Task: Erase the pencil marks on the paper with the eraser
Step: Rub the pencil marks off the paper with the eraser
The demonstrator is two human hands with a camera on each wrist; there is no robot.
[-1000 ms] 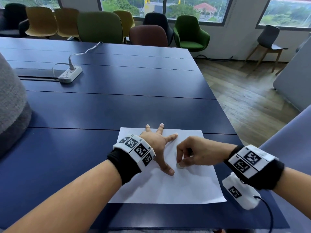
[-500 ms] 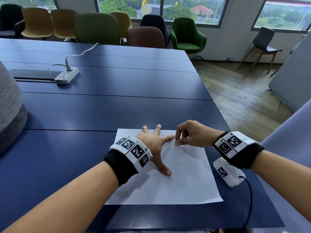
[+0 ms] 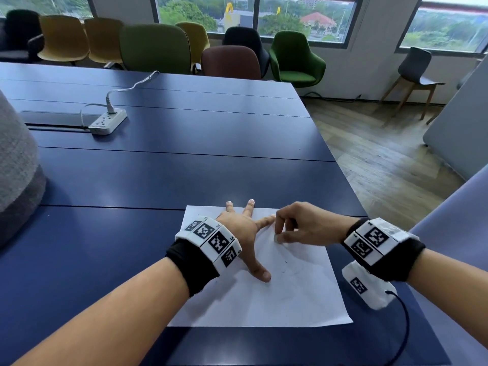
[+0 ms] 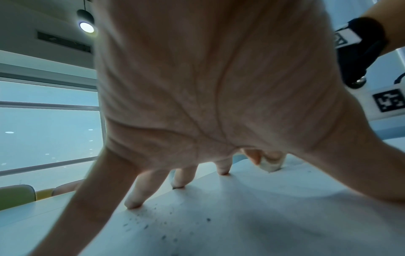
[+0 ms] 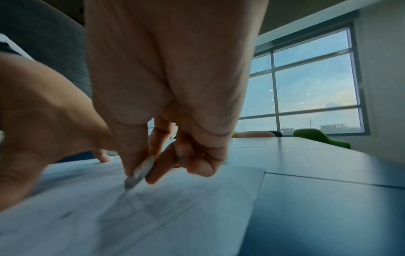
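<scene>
With the left hand [image 3: 239, 228] spread flat pinning the paper [image 3: 290, 302] near its far-left edge, the right hand [image 3: 301, 225] pinches the eraser [image 3: 277, 238] on the sheet, faint pencil marks [image 3: 286, 266] lying just nearer, toward the right.

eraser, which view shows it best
Right wrist view: the eraser sits large, pinched in the right hand, tip on the paper. Left wrist shows it small and distant; head view, a speck under the fingers.
</scene>
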